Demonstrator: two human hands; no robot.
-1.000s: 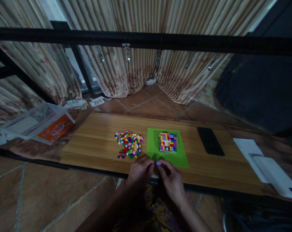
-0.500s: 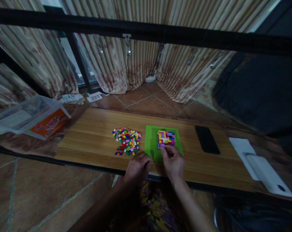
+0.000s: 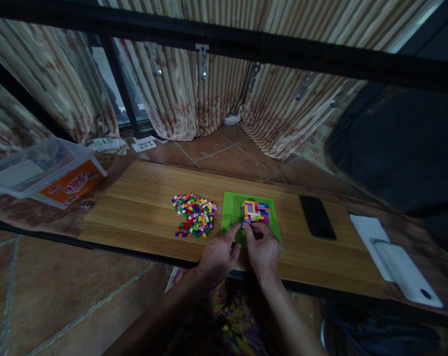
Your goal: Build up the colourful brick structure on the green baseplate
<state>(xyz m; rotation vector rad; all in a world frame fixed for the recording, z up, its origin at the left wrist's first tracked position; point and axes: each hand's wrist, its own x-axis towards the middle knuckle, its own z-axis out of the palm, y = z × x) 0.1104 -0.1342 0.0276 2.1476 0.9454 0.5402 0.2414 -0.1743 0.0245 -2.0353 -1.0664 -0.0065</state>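
A block of many-coloured building bricks (image 3: 256, 211) stands on a green studded baseplate (image 3: 231, 205). My right hand (image 3: 264, 248) is at its near left corner, thumb and fingertips pinched on a small purple-looking brick that is mostly covered. From the left, my left hand (image 3: 220, 253) reaches over the baseplate's near edge. Its index finger is stretched out towards that same corner, with the thumb apart and nothing visible in the hand. Whether that fingertip touches the bricks I cannot tell. Left of the baseplate lies a loose pile of small coloured bricks (image 3: 196, 216).
A black phone (image 3: 317, 217) lies on the wooden board (image 3: 135, 207) right of the baseplate. Farther right are a white sheet (image 3: 370, 240) and a white device (image 3: 409, 274). A clear plastic bin (image 3: 42, 170) with an orange label stands at the left. Striped curtains hang behind.
My left hand has moved right and forward, and its index finger has stretched out to the brick block's corner. The right hand stays at that corner. The view has shifted slightly.
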